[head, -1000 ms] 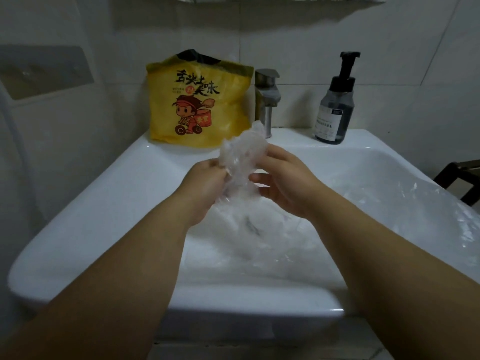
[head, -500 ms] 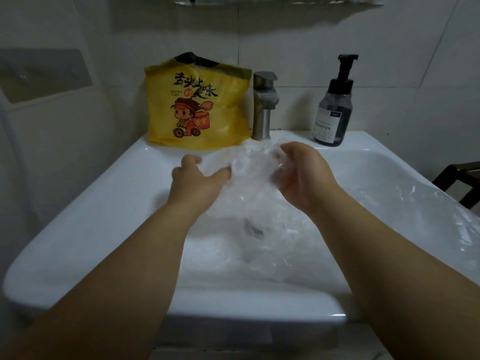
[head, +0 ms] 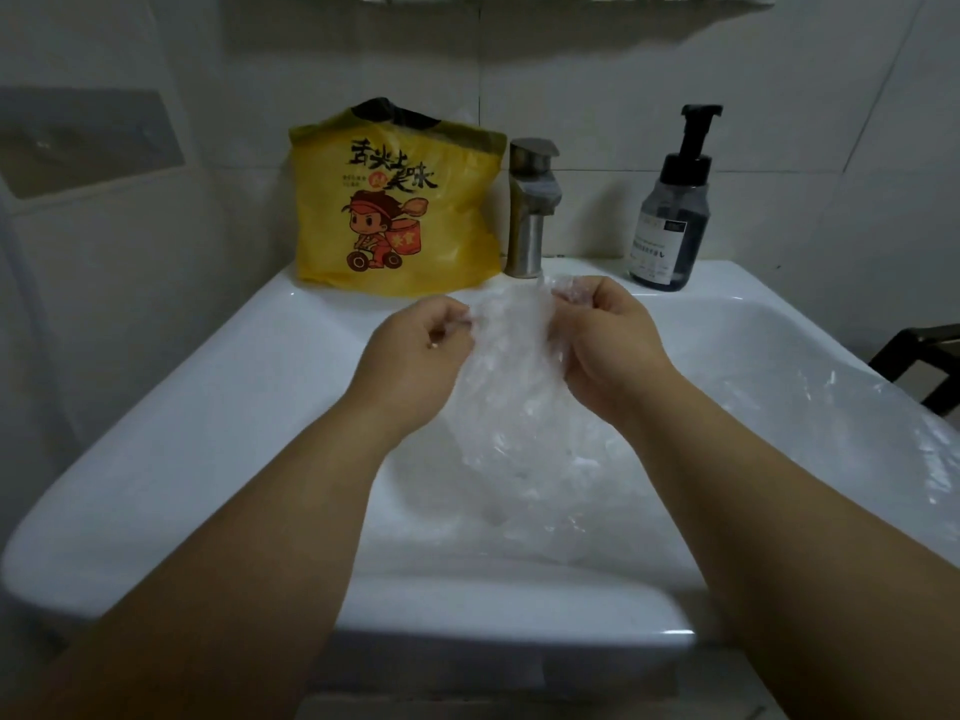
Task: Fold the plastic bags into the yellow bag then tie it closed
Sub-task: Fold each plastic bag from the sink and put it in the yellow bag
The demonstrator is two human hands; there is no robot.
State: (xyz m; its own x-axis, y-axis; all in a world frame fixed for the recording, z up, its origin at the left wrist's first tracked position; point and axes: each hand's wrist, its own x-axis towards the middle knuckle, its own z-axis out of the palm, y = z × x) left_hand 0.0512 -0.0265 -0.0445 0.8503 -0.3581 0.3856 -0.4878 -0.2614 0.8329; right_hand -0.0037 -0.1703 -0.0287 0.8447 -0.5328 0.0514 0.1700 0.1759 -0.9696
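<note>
A yellow bag with a cartoon print stands upright at the back left of the white sink, leaning on the wall with its top open. I hold a clear plastic bag stretched over the basin. My left hand pinches its upper left edge and my right hand grips its upper right corner. The rest of the bag hangs down into the basin. A second clear plastic bag lies over the sink's right side.
A steel tap stands behind my hands, right of the yellow bag. A dark pump bottle sits at the sink's back right. Part of a dark chair shows beyond the right rim. Tiled wall behind.
The clear bag was bunched up between both hands; now my hands have moved apart and further back, spreading its top edge wide.
</note>
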